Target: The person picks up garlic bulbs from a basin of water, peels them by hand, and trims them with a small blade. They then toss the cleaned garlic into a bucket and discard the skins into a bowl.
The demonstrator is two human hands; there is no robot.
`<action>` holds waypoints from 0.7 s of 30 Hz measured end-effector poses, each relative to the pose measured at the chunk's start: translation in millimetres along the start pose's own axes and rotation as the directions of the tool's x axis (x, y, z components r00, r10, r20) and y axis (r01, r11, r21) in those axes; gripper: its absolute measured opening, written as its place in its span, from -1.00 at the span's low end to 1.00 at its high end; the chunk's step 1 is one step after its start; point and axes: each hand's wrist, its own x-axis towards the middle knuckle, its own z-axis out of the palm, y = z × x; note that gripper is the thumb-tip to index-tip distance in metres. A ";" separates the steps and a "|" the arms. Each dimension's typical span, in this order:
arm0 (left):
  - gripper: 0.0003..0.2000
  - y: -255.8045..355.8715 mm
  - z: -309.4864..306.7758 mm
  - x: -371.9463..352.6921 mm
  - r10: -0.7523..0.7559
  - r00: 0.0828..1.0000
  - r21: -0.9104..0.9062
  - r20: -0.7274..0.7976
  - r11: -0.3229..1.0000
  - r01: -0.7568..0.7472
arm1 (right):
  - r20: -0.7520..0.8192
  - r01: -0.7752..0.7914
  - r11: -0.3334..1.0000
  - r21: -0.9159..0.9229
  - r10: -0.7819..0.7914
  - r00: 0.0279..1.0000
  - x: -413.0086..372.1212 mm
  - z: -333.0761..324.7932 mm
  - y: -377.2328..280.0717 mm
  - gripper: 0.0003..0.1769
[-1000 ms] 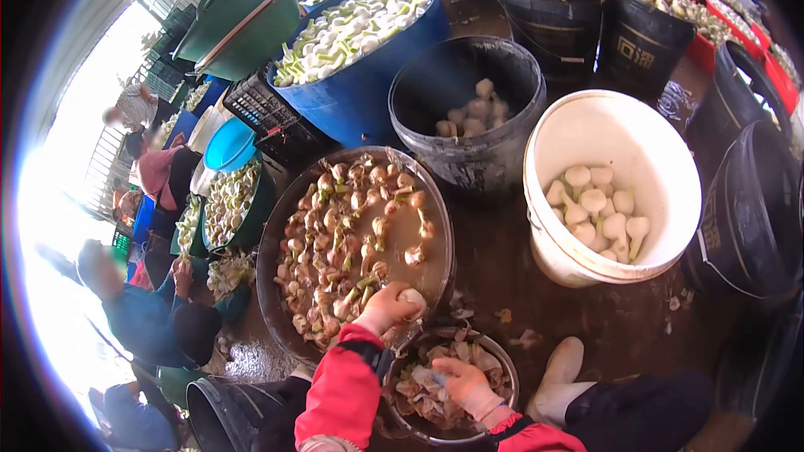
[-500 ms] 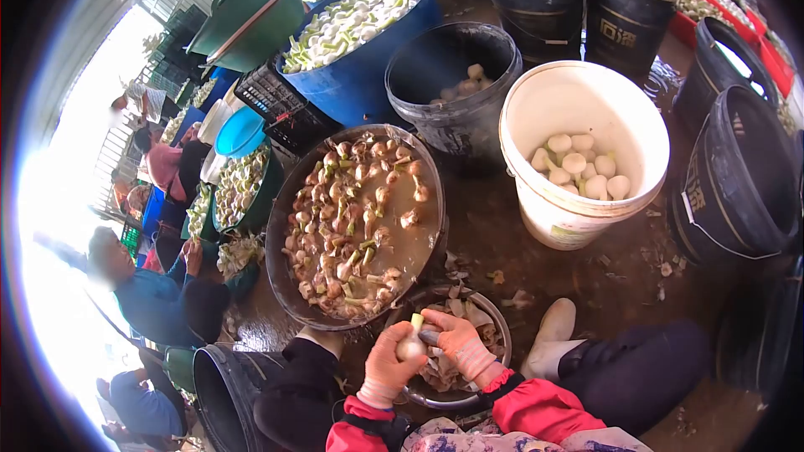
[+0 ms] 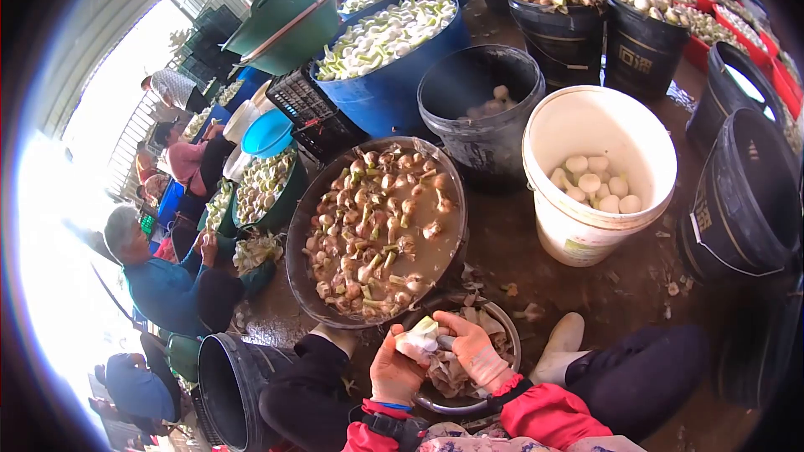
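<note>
My left hand [image 3: 397, 375], in a pale orange glove, grips a white garlic bulb [image 3: 416, 343] with its cut green stem pointing up. Beside it my right hand [image 3: 474, 350], gloved the same way, is closed on a small knife [image 3: 446, 341]; only a short grey part shows between the fingers. Below both hands sits a metal basin [image 3: 512, 331] of papery garlic peelings [image 3: 450, 377]. Just beyond, a wide dark tub [image 3: 293, 238] holds unpeeled garlic bulbs [image 3: 368, 234] in murky water.
A white bucket [image 3: 563, 230] with peeled bulbs stands ahead right, next to a dark bucket [image 3: 469, 130]. Black buckets [image 3: 737, 201] line the right. A blue tub [image 3: 394, 96] heaped with garlic stands behind. Another person [image 3: 159, 285] sits at left near a black bucket [image 3: 239, 393].
The view has shifted, so the surroundings appear further right and lower. The bulb in my left hand has tilted, its stem end now facing the knife. Both hands keep their hold.
</note>
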 end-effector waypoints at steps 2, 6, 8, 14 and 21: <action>-0.62 -0.3 -5.8 0.2 0.020 0.999 0.022 -0.036 1.000 -0.019 | -0.011 -0.291 0.901 0.320 0.311 0.950 -9.2 1.7 -15.1 -0.50; -0.43 -16.3 -39.5 10.2 0.316 0.944 0.761 0.093 0.589 -0.272 | 0.102 -0.440 0.896 0.063 0.432 0.896 -7.6 1.0 -20.4 -0.57; -0.33 -14.0 -41.2 12.0 0.409 0.875 0.924 0.259 0.159 -0.347 | 0.113 -0.450 0.851 0.271 0.437 0.893 -8.7 -0.7 -9.4 -0.64; -0.29 11.2 2.8 17.0 0.003 0.977 0.438 -0.211 0.894 0.092 | -0.041 -0.462 0.876 -0.139 0.461 0.886 -8.0 14.8 -17.0 -0.76; -0.39 22.8 -33.7 45.8 0.220 0.859 0.397 -0.462 0.917 -0.021 | 0.165 -0.143 0.865 -0.481 0.250 0.954 -16.1 20.6 4.7 -0.72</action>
